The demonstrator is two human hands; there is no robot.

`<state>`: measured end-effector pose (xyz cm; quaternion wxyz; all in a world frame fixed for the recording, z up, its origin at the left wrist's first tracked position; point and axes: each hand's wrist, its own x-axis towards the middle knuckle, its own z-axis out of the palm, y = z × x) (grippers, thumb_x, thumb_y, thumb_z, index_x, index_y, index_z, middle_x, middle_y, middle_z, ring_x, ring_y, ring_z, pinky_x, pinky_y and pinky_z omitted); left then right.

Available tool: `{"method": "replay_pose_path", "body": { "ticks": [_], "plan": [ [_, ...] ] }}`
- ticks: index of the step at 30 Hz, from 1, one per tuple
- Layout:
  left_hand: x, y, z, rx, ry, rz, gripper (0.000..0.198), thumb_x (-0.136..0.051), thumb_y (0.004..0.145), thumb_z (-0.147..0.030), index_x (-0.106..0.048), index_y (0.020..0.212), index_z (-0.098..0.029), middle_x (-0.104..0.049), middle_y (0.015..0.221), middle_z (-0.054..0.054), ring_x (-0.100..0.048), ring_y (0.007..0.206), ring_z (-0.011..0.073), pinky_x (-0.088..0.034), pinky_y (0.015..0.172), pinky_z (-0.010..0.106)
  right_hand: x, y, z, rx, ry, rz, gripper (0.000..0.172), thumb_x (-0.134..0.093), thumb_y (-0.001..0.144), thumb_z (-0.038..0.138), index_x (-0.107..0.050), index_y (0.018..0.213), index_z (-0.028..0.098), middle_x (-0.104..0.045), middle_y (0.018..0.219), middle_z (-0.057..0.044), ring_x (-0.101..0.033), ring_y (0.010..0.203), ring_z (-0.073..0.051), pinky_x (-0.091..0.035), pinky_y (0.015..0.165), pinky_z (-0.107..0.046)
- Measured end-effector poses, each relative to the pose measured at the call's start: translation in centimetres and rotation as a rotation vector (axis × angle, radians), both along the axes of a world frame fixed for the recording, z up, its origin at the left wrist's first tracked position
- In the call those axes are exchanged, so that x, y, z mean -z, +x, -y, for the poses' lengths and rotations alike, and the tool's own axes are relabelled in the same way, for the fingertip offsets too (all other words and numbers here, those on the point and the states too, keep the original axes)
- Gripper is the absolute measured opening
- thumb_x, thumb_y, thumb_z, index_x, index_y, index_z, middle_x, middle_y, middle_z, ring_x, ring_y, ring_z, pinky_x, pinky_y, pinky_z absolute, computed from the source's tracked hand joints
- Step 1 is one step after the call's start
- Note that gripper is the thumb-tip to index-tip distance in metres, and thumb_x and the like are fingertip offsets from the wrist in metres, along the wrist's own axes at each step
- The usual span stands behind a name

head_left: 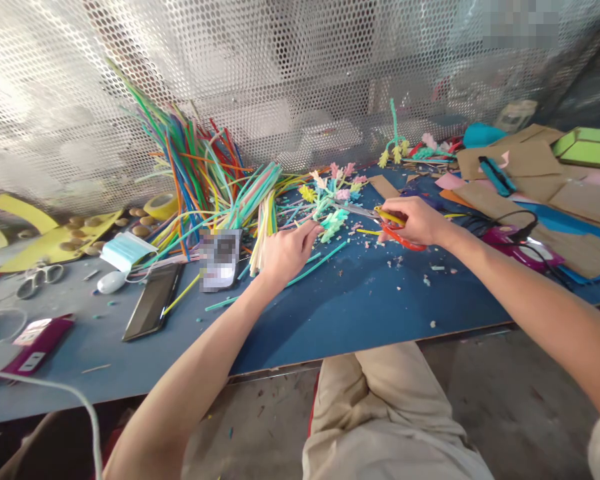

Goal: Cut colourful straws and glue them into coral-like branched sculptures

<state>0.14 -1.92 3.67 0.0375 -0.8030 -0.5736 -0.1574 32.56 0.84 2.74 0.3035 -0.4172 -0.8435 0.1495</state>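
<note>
With fingers pinched together, my left hand (291, 250) is closed at the edge of a mint-green fuzzy pipe-cleaner piece (334, 225) and appears to hold it. My right hand (416, 221) grips scissors (401, 235) by their orange and yellow handles. Their blades point left toward the green piece; its contact with the tips is hard to make out. Just behind lie pink, yellow and blue pipe-cleaner flowers (337, 181). A bundle of pale pipe cleaners (265, 230) lies beside my left hand.
Tall colourful pipe cleaners (180, 160) lean on a perforated metal panel (300, 80). Left are a black phone (153, 303), a face mask (127, 251) and grey-handled scissors (40, 280). Cardboard pieces (510, 163) and a magenta device (523, 248) with cables lie right. Scraps litter the blue table (370, 300).
</note>
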Motion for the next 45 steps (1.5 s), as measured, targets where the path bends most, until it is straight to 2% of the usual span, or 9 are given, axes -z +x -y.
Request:
{"method": "replay_pose_path", "body": {
  "ticks": [4, 9, 15, 19, 22, 26, 30, 35, 45],
  "plan": [
    [0.0, 0.1, 0.0, -0.008, 0.000, -0.004, 0.051, -0.031, 0.112, -0.055, -0.072, 0.124, -0.028, -0.080, 0.101, 0.009, -0.074, 0.090, 0.0237, -0.042, 0.073, 0.029, 0.3, 0.1, -0.2, 0.180, 0.035, -0.057, 0.064, -0.076, 0.076, 0.074, -0.040, 0.063, 0.023, -0.039, 0.061, 0.003, -0.032, 0.060, -0.013, -0.029, 0.058, -0.031],
    [0.0, 0.2, 0.1, 0.006, -0.011, -0.017, 0.050, -0.032, 0.112, -0.055, -0.072, 0.125, -0.029, -0.079, 0.102, 0.007, -0.075, 0.093, 0.0249, -0.042, 0.074, 0.030, 0.1, 0.6, -0.7, 0.443, 0.049, -0.088, 0.061, -0.069, 0.078, 0.081, -0.053, 0.068, 0.023, -0.048, 0.060, 0.001, -0.038, 0.058, -0.015, -0.030, 0.058, -0.031],
    [0.4, 0.4, 0.1, 0.046, -0.020, -0.031, 0.049, -0.033, 0.111, -0.056, -0.074, 0.121, -0.031, -0.079, 0.094, 0.007, -0.075, 0.085, 0.0250, -0.040, 0.070, 0.031, 0.3, 0.1, -0.9, 0.577, -0.030, 0.269, 0.051, -0.062, 0.087, 0.072, -0.062, 0.073, 0.023, -0.066, 0.067, -0.008, -0.058, 0.062, -0.024, -0.032, 0.059, -0.034],
    [0.6, 0.7, 0.2, 0.061, -0.005, -0.054, 0.049, -0.031, 0.112, -0.055, -0.073, 0.124, -0.032, -0.081, 0.096, 0.007, -0.075, 0.084, 0.0253, -0.038, 0.066, 0.031, 1.0, -0.8, -0.9, 0.496, -0.003, 0.440, 0.035, -0.059, 0.092, 0.054, -0.073, 0.093, 0.021, -0.077, 0.091, -0.013, -0.067, 0.075, -0.028, -0.038, 0.062, -0.036],
    [0.7, 1.0, 0.4, 0.101, 0.000, -0.086, 0.049, -0.031, 0.112, -0.052, -0.073, 0.125, -0.030, -0.081, 0.098, 0.006, -0.076, 0.086, 0.0249, -0.038, 0.064, 0.030, 1.3, -1.0, -1.0, 0.434, 0.071, 0.448, 0.036, -0.059, 0.094, 0.049, -0.076, 0.102, 0.019, -0.078, 0.103, -0.016, -0.070, 0.090, -0.032, -0.047, 0.072, -0.040],
    [0.8, 1.2, 0.6, 0.160, -0.008, -0.095, 0.048, -0.030, 0.113, -0.049, -0.071, 0.125, -0.028, -0.081, 0.105, 0.007, -0.075, 0.089, 0.0235, -0.040, 0.064, 0.029, 0.8, -1.3, -0.2, 0.219, 0.117, 0.164, 0.034, -0.061, 0.097, 0.044, -0.075, 0.116, 0.020, -0.078, 0.111, -0.011, -0.070, 0.093, -0.026, -0.053, 0.086, -0.041],
    [0.9, 1.2, 0.7, 0.174, -0.013, -0.097, 0.048, -0.029, 0.112, -0.047, -0.070, 0.127, -0.027, -0.081, 0.106, 0.006, -0.075, 0.086, 0.0215, -0.041, 0.063, 0.028, 0.4, -2.4, 1.0, -0.062, 0.132, -0.103, 0.035, -0.065, 0.098, 0.044, -0.072, 0.126, 0.024, -0.077, 0.109, -0.006, -0.069, 0.080, -0.019, -0.057, 0.083, -0.036],
    [1.0, 1.2, 0.7, 0.184, 0.012, -0.075, 0.047, -0.030, 0.112, -0.048, -0.070, 0.125, -0.028, -0.081, 0.103, 0.005, -0.075, 0.084, 0.0212, -0.039, 0.060, 0.028, 0.8, -3.1, 1.2, -0.070, 0.275, -0.129, 0.022, -0.068, 0.099, 0.038, -0.077, 0.116, 0.026, -0.078, 0.099, -0.004, -0.069, 0.078, -0.018, -0.056, 0.077, -0.034],
    [1.3, 1.2, 0.5, 0.221, 0.028, -0.018, 0.045, -0.031, 0.113, -0.045, -0.071, 0.119, -0.024, -0.080, 0.096, 0.006, -0.074, 0.078, 0.0195, -0.042, 0.061, 0.027, 1.2, -3.4, 1.2, 0.024, 0.274, -0.205, 0.014, -0.073, 0.096, 0.038, -0.080, 0.093, 0.026, -0.081, 0.091, -0.001, -0.073, 0.074, -0.018, -0.059, 0.072, -0.033]
  ]
}}
